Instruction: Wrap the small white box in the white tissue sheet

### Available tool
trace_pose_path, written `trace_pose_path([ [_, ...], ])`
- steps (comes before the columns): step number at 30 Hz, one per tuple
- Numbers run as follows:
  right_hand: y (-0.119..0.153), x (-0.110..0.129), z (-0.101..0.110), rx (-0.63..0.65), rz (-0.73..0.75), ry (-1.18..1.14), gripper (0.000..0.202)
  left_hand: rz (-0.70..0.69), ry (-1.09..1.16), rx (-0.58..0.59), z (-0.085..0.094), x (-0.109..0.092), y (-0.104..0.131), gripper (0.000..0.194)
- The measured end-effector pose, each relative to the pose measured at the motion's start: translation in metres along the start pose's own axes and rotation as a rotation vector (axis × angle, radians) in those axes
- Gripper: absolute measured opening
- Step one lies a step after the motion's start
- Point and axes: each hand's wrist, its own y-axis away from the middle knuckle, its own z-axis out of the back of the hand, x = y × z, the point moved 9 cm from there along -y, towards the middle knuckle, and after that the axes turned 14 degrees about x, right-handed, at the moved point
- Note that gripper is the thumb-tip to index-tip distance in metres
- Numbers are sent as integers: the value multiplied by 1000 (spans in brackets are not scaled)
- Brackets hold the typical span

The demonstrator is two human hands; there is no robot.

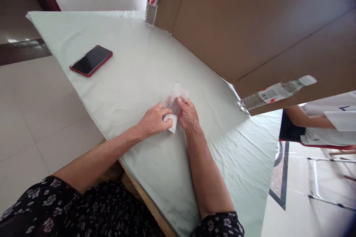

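Observation:
A small piece of clear, whitish bubble wrap (175, 98) is between my hands, above the pale green tablecloth. My left hand (154, 120) is closed on its near-left part, fingers curled, and a crumpled end sticks out below the thumb. On the other side, my right hand (188, 114) pinches the wrap between thumb and fingers. The far edge of the sheet spreads beyond both hands. Whether anything is wrapped inside cannot be made out.
A phone in a red case (91, 61) lies at the left. Brown cardboard panels (222, 18) stand along the far side, with one water bottle (152, 0) at their left end and another bottle (274, 92) at their right. Beyond sits a person (314, 122).

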Motion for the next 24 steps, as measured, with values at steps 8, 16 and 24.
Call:
trace_pose_path([
  [8,18,12,-8,-70,122,12,34,-6,-7,-3,2,-1,-1,24],
  [16,40,18,-12,-143,136,121,36,49,53,-72,5,5,1,21],
  [24,66,33,-20,-124,200,225,21,-24,51,-186,13,10,4,51],
])
